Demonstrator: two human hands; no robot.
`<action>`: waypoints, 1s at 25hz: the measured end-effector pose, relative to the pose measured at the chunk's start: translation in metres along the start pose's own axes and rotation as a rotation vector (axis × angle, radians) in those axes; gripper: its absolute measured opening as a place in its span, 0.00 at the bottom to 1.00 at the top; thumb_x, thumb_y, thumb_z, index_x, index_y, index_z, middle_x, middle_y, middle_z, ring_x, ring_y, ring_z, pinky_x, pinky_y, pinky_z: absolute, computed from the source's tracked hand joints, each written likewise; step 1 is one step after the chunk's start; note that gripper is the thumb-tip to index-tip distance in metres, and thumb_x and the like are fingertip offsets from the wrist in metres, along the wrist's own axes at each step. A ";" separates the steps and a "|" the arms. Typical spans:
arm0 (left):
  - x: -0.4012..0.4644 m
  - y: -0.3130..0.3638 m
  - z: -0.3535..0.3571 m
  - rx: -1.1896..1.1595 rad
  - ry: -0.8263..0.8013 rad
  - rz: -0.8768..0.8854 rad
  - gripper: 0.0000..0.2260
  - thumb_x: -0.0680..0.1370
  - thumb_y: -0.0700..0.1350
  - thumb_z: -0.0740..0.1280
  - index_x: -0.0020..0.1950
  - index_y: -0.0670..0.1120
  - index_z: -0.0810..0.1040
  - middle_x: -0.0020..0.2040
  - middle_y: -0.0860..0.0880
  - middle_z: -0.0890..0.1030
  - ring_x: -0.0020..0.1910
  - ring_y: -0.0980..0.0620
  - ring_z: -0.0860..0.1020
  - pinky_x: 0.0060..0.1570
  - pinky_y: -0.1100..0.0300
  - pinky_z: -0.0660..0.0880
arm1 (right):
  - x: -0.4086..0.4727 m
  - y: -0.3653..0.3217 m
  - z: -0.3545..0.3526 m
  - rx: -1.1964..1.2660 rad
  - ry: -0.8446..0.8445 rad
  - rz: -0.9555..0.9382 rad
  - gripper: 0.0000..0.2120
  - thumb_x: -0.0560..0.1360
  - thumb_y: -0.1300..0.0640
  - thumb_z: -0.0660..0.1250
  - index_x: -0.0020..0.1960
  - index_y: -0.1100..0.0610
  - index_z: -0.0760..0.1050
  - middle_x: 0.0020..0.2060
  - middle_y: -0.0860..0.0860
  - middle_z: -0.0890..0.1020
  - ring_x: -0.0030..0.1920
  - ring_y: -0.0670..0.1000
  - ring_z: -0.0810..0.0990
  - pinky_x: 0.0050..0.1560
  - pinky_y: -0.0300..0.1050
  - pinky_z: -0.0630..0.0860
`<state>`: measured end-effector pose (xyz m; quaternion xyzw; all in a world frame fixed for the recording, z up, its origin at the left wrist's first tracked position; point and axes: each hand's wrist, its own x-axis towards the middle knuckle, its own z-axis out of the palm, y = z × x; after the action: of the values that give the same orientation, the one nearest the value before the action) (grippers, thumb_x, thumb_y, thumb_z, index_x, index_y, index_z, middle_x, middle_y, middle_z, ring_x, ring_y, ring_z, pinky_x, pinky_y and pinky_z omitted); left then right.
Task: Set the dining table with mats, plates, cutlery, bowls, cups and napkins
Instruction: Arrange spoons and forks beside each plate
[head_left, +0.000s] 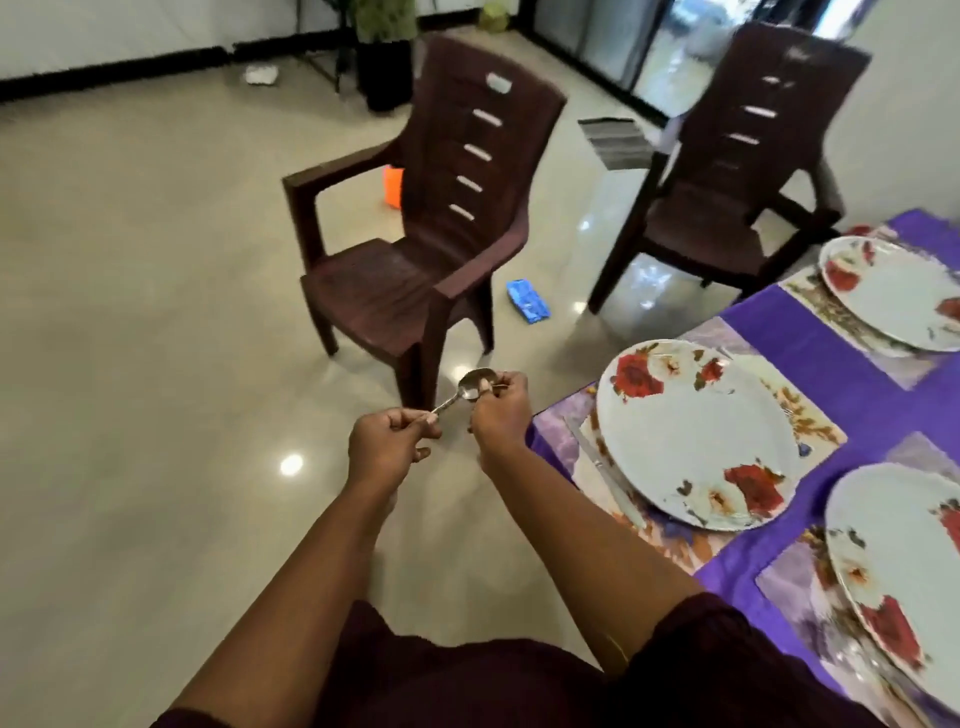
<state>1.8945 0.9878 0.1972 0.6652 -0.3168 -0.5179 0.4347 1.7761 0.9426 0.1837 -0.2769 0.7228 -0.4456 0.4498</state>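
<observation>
Both hands, left hand (387, 444) and right hand (501, 402), pinch the spoon (470, 385); lay it gently just beside the nearest flowered plate (696, 434) on the counter (831, 343)

Lighting: even, fairly bright indoor daylight. Glare: small white ceiling-lamp spots on the glossy floor (156, 322); pale sheen from the glass doors (660, 52) beyond. Shadows: soft, under the near chair (415, 249). Quality: soft focus overall, motion smear, wide-angle bending toward the edges.

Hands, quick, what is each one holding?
Left hand: fingers grip the shiny metal spoon by its handle.
Right hand: fingers pinch its bowl.
</observation>
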 end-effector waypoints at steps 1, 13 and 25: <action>0.025 0.010 0.010 0.039 -0.059 0.024 0.04 0.76 0.38 0.71 0.41 0.43 0.83 0.36 0.45 0.85 0.36 0.50 0.81 0.39 0.54 0.79 | 0.019 -0.007 0.002 0.009 0.068 -0.005 0.08 0.76 0.58 0.62 0.45 0.45 0.69 0.44 0.53 0.80 0.45 0.58 0.81 0.48 0.60 0.81; 0.167 0.098 0.159 0.444 -0.738 0.263 0.04 0.75 0.43 0.72 0.41 0.48 0.83 0.37 0.48 0.84 0.36 0.53 0.78 0.40 0.59 0.75 | 0.105 -0.070 -0.056 0.115 0.788 0.063 0.08 0.77 0.64 0.61 0.48 0.51 0.69 0.43 0.53 0.77 0.44 0.55 0.79 0.44 0.52 0.79; 0.125 0.101 0.321 0.602 -1.358 0.343 0.07 0.77 0.36 0.69 0.47 0.46 0.84 0.44 0.49 0.84 0.44 0.49 0.83 0.47 0.54 0.81 | 0.114 -0.039 -0.170 0.294 1.316 0.220 0.16 0.74 0.69 0.59 0.54 0.50 0.71 0.47 0.52 0.80 0.48 0.60 0.81 0.47 0.61 0.81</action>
<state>1.6203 0.7561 0.2095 0.2320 -0.7411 -0.6297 0.0186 1.5738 0.9011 0.2063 0.1905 0.8017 -0.5665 -0.0076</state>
